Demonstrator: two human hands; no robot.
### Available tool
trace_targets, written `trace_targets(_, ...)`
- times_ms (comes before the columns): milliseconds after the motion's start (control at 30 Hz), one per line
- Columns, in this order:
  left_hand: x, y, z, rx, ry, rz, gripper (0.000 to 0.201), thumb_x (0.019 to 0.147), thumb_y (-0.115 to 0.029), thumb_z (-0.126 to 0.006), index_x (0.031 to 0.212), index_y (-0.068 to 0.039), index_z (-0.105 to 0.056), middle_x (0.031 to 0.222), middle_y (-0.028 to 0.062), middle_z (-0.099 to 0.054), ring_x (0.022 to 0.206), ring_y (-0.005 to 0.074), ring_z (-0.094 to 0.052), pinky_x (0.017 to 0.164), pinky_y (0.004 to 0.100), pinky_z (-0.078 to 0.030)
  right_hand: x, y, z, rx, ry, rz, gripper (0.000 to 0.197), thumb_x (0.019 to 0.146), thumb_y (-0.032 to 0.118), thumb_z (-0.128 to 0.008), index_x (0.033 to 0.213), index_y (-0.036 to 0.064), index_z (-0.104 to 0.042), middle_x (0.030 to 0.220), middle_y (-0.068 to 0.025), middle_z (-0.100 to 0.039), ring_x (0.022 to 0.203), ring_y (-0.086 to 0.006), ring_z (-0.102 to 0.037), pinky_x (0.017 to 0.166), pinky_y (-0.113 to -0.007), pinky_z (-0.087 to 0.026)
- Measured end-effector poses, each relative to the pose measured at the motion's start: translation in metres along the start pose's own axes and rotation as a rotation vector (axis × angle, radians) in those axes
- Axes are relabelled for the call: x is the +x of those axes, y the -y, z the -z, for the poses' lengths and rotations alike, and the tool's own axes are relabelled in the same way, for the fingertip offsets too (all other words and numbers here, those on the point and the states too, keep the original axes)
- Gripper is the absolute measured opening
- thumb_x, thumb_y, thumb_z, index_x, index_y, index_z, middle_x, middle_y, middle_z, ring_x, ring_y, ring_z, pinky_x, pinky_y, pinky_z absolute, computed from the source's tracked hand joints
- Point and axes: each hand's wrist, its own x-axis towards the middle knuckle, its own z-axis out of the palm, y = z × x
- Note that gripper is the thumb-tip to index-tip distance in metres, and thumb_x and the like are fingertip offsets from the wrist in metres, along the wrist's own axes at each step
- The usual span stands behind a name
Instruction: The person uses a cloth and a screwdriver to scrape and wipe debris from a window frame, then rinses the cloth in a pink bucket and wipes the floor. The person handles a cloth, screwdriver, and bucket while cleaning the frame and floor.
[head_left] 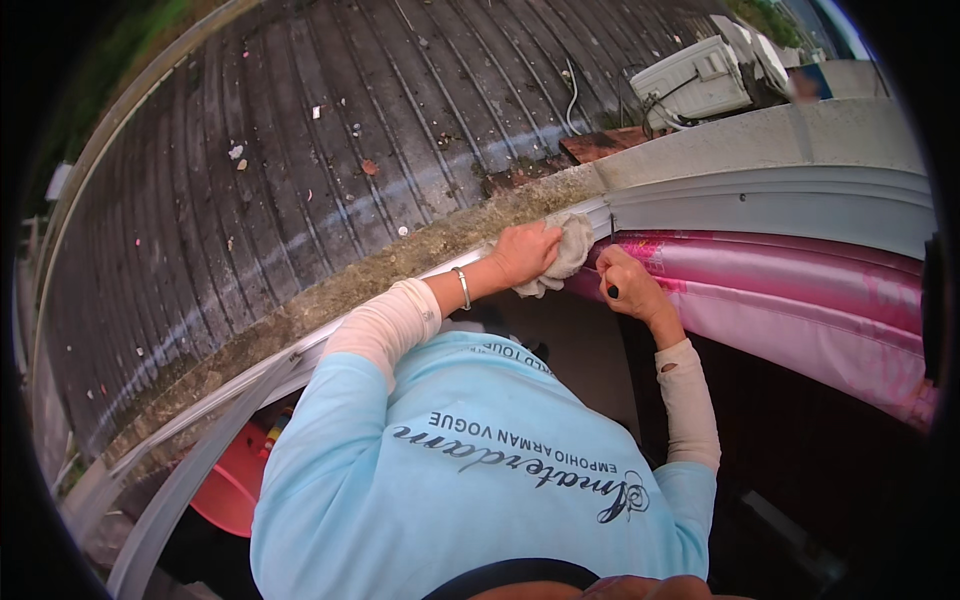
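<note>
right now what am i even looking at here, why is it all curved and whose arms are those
This is one picture from a wide fisheye camera worn on a person's head, looking down, so straight edges bend near the rim. The light blue shirt and both arms belong to that person, who leans out over a window frame. The left hand presses a pale crumpled cloth against the frame's corner. The right hand is closed, with something small and dark showing at the fingers; what it is cannot be told. Pink curtain fabric hangs beside it. Outside lie a mossy concrete ledge, a littered corrugated roof, and a white box unit.
</note>
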Motion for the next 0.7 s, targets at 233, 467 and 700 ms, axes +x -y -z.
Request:
trace_targets(233, 0.003, 0.001, -0.001, 0.037, 0.019, -0.027, 0.011, 0.086, -0.022, -0.060, 0.090, -0.012, -0.059, 0.075, 0.0127, -0.058, 0.069, 0.0336, -0.062, 0.057, 0.0452, -0.050, -0.025, -0.015, -0.006, -0.121, 0.026, 0.158, 0.015, 0.064, -0.009, -0.060, 0.065, -0.0021, -0.047, 0.085, -0.0131, -0.053, 0.080, -0.0318, -0.056, 0.070, -0.038, -0.048)
trace_targets(467, 0.002, 0.004, -0.001, 0.064, 0.034, -0.034, 0.011, 0.086, -0.022, -0.059, 0.090, -0.011, -0.059, 0.076, 0.0134, -0.058, 0.069, 0.0341, -0.062, 0.057, 0.0452, -0.050, -0.009, 0.017, 0.041, 0.256, -0.526, -0.252, 0.005, 0.081, -0.006, -0.061, 0.082, -0.0016, -0.058, 0.087, -0.0096, -0.065, 0.079, -0.0159, -0.062, 0.074, -0.027, -0.048)
trace_targets(700, 0.002, 0.001, -0.001, 0.049, 0.045, -0.018, 0.011, 0.086, -0.022, -0.059, 0.090, -0.012, -0.059, 0.076, 0.0131, -0.058, 0.067, 0.0344, -0.061, 0.056, 0.0453, -0.049, -0.003, 0.009, 0.029, 0.361, -0.417, -0.479, 0.004, 0.082, 0.002, -0.064, 0.081, -0.0005, -0.061, 0.074, -0.0001, -0.061, 0.069, -0.0066, -0.054, 0.065, -0.024, -0.046)
